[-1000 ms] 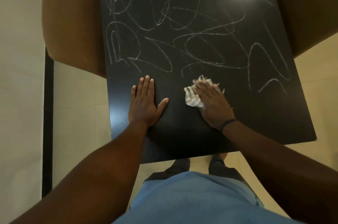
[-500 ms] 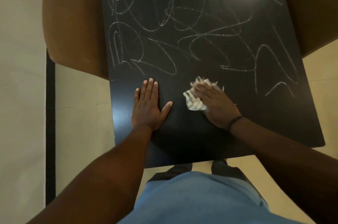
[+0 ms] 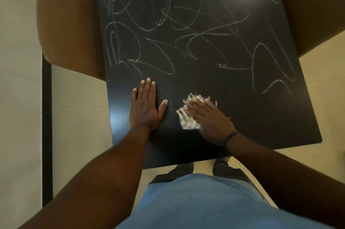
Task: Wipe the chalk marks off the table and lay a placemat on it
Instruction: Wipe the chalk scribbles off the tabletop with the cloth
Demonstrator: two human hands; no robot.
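Note:
A black table (image 3: 261, 116) fills the middle of the view. White chalk scribbles (image 3: 186, 29) cover its far two thirds; the near strip around my hands is dark and bare. My left hand (image 3: 147, 106) lies flat on the table, fingers straight and together. My right hand (image 3: 209, 118) presses a crumpled white striped cloth (image 3: 186, 121) onto the surface with straight fingers, slightly blurred. The cloth shows at the fingertips and on the hand's left side. No placemat is in view.
A brown chair (image 3: 69, 27) stands at the table's left side and another brown chair (image 3: 313, 4) at the right. Pale tiled floor (image 3: 78, 116) surrounds the table. My blue shirt (image 3: 196, 202) and dark shoes are below the near edge.
My right hand has slid the cloth toward me, and the chalk loop in front of it is gone. My left hand stays flat in place.

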